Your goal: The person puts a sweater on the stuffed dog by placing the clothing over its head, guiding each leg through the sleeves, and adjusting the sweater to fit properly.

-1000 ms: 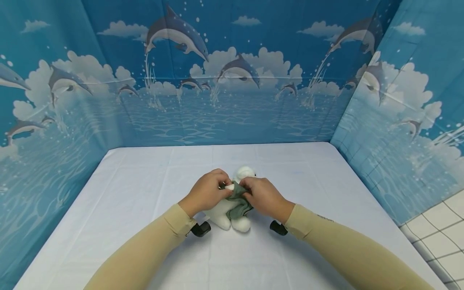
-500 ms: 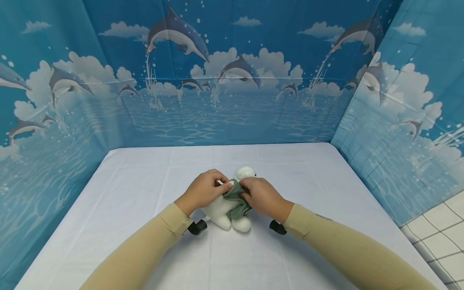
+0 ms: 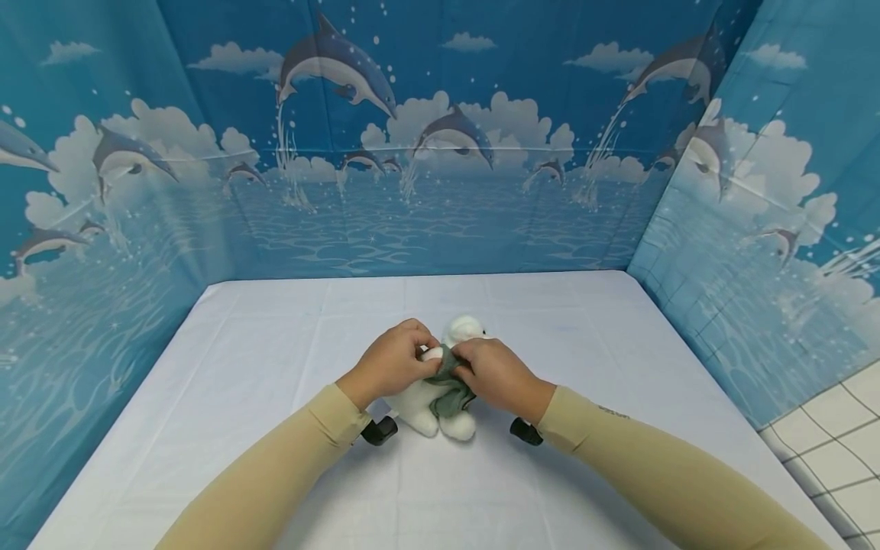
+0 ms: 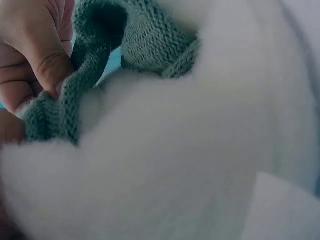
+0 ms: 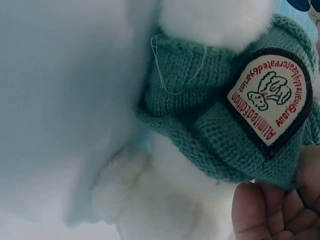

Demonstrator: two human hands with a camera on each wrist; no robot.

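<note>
A white plush toy (image 3: 415,409) sits on the table, its head (image 3: 464,328) turned toward the back right. Around its upper body is a green knitted sweater (image 3: 451,402), bunched up. My left hand (image 3: 392,363) pinches a small white limb of the toy where it meets the knit. From the other side, my right hand (image 3: 504,376) grips the sweater near the toy's neck. The right wrist view shows a patch (image 5: 272,100) with red lettering sewn on the knit. In the left wrist view the toy's white fur (image 4: 165,150) hides much of the work.
A white cloth covers the table (image 3: 275,336). Blue curtains (image 3: 440,221) printed with dolphins stand behind and at both sides. A black wrist camera (image 3: 379,431) sits under the left wrist, another camera (image 3: 526,431) under the right.
My left hand drew back a little from the toy's limb, then came in again and pinches it. The right hand has shifted slightly left; the toy stays in place.
</note>
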